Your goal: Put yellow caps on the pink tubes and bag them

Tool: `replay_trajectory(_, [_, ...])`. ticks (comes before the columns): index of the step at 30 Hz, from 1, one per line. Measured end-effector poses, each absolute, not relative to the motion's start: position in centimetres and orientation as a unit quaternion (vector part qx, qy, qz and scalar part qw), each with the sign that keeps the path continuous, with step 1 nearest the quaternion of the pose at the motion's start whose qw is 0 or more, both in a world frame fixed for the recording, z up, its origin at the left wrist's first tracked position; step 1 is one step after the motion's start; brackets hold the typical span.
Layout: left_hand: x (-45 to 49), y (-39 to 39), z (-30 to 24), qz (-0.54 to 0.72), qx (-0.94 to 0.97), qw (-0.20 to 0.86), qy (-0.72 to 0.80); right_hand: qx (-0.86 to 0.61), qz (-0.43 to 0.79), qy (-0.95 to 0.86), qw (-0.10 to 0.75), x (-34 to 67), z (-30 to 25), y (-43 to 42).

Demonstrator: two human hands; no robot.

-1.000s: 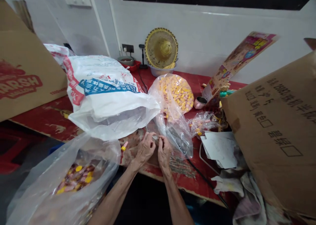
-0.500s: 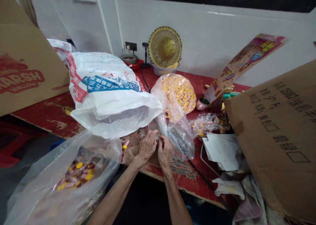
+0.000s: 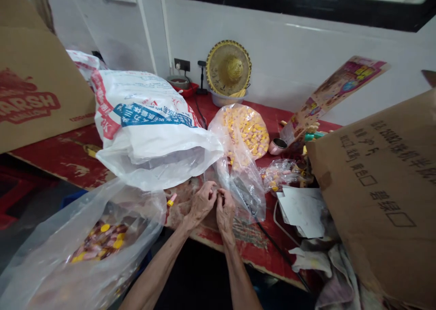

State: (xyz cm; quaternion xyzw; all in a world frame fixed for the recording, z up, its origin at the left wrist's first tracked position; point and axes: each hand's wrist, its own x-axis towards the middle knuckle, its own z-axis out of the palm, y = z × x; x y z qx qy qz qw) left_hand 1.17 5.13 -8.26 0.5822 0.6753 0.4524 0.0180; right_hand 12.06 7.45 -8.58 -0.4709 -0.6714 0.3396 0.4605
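My left hand (image 3: 201, 202) and my right hand (image 3: 225, 207) meet at the front of the red table (image 3: 73, 158), fingers pinched together on something small I cannot make out. They sit right at the mouth of a clear plastic bag (image 3: 243, 183) whose far end holds yellow and pink candies (image 3: 248, 130). A loose yellow-tipped piece (image 3: 171, 199) lies on the table just left of my left hand. A big white printed sack (image 3: 150, 128) lies open-mouthed above my left hand.
A clear bag of yellow and red pieces (image 3: 98, 239) fills the lower left. Cardboard boxes stand at the left (image 3: 34, 78) and right (image 3: 381, 187). A straw hat (image 3: 228, 68) leans on the wall. A small candy bag (image 3: 281, 174), white papers (image 3: 301, 208) and a black cable (image 3: 272, 242) lie right of my hands.
My hands have drawn slightly closer together, fingers still pinching at the bag mouth. The view has shifted a little; nothing else has moved.
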Motion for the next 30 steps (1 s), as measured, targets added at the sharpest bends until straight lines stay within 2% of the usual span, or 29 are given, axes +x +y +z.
replay_trajectory(5, [1.7,5.3,-8.1,0.471,0.561,-0.033,0.679,-0.492,0.294,-0.645,0.506,12.3,-8.1,7.1])
replay_trajectory(10, [1.6,5.1,-8.7,0.434,0.609,0.012,0.664,-0.494,0.192,-0.644,0.551,13.6,-7.1,9.0])
replay_trajectory(15, [1.9,5.0,-9.3,0.437,0.577,-0.005,0.69,-0.483,0.15,-0.704,0.499,15.0,-6.8,13.2])
replay_trajectory(20, [2.5,5.6,-8.6,0.354,0.629,-0.016,0.692,-0.445,0.153,-0.774,0.423,14.6,-7.9,17.1])
replay_trajectory(26, [2.1,4.9,-7.9,0.426,0.624,-0.054,0.653,-0.405,0.135,-0.828,0.365,11.5,-7.0,22.5])
replay_trajectory(30, [2.6,5.5,-8.5,0.351,0.607,-0.005,0.713,-0.37,0.12,-0.861,0.329,9.2,-6.6,25.9])
